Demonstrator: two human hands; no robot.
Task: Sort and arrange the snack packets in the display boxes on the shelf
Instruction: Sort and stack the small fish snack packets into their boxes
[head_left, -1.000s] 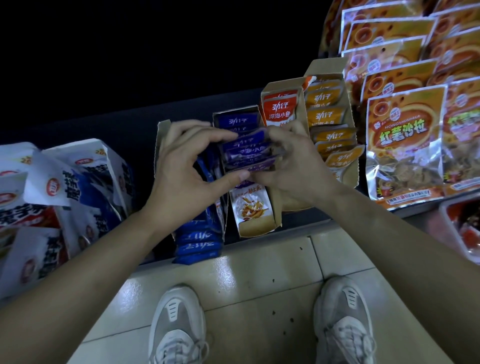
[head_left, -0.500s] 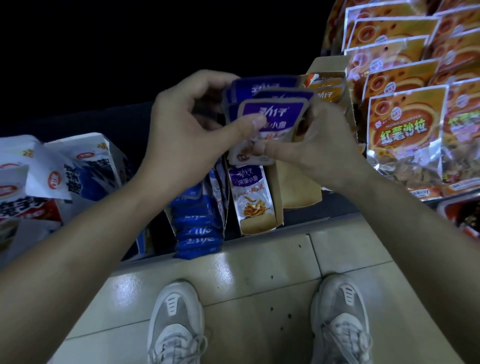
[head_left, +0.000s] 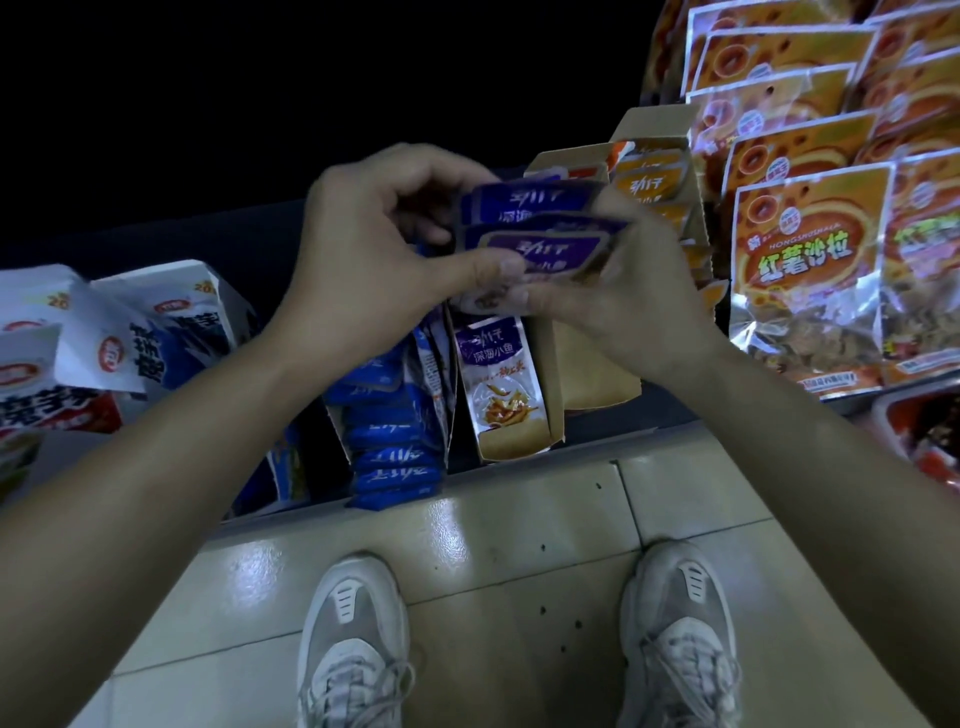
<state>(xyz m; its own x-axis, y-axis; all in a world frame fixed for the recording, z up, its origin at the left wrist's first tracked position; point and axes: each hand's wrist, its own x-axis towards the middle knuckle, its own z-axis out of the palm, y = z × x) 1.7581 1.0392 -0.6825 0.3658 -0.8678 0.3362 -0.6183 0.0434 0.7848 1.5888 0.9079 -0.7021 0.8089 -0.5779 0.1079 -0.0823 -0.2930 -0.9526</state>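
A fanned stack of purple snack packets is held up above the shelf by both hands. My left hand grips the stack's left side, thumb across the front packet. My right hand pinches its right and lower edge. Below the stack stands a brown display box with one purple packet upright in it. To its left a display box holds several blue packets. Behind my right hand, another brown box holds orange packets.
White and blue snack bags lie on the shelf at left. Large orange bags hang in rows at right, with a red tray below them. The tiled floor and my two grey shoes are under the shelf edge.
Both hands lifted the purple stack out of its box and up a second ago. In the last half second it has stayed raised with the grip nearly unchanged.
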